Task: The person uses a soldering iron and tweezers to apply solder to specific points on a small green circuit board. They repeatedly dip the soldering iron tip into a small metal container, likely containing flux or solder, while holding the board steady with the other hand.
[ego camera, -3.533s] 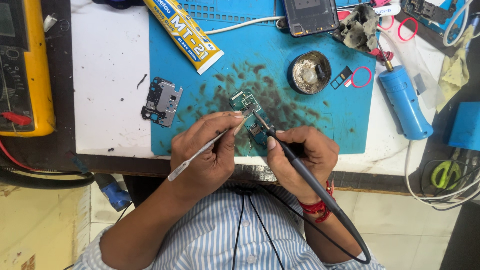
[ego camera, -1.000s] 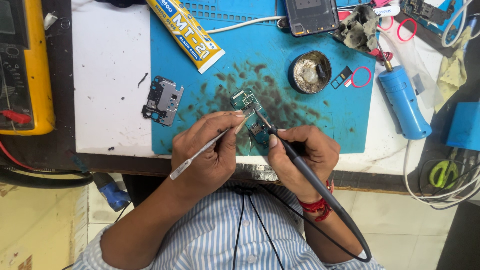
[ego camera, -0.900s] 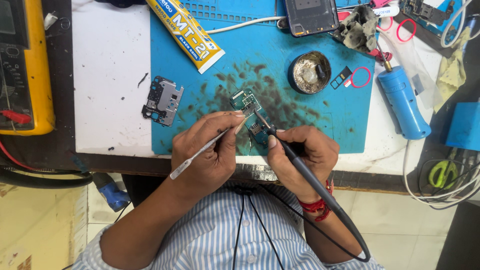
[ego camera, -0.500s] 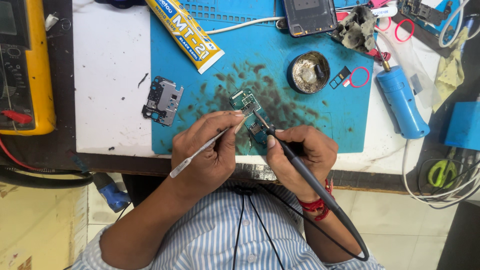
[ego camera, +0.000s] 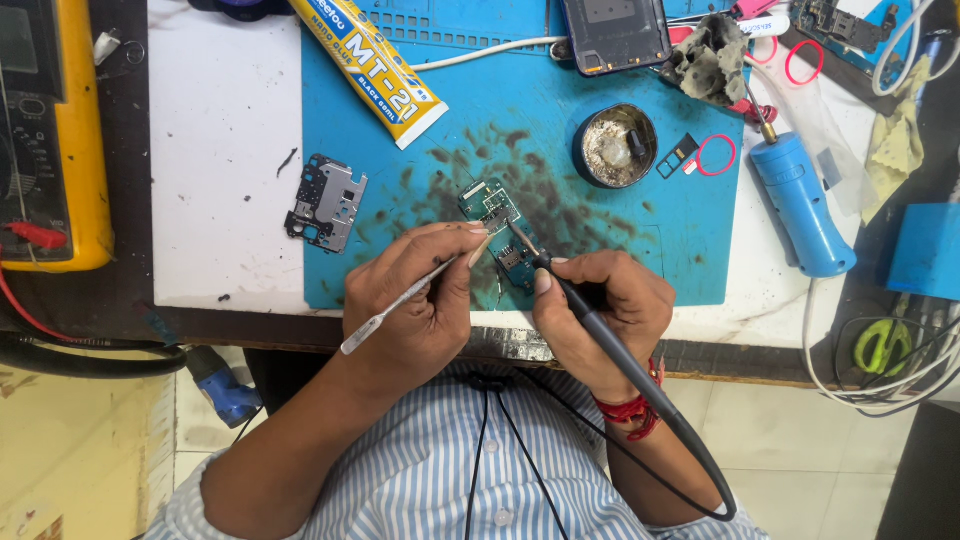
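Green circuit board (ego camera: 497,222) — hands pinching tweezers (ego camera: 400,303) and soldering iron (ego camera: 590,320); round tin (ego camera: 615,146) beside.

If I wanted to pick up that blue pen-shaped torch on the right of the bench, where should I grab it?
Probably around the wide middle of the blue torch, fingers across its round barrel, coming from above. It lies flat and slanted on the white bench top, thin metal tip toward the dirty rag, so the tip end is best avoided. A white cable runs close to its rear end.
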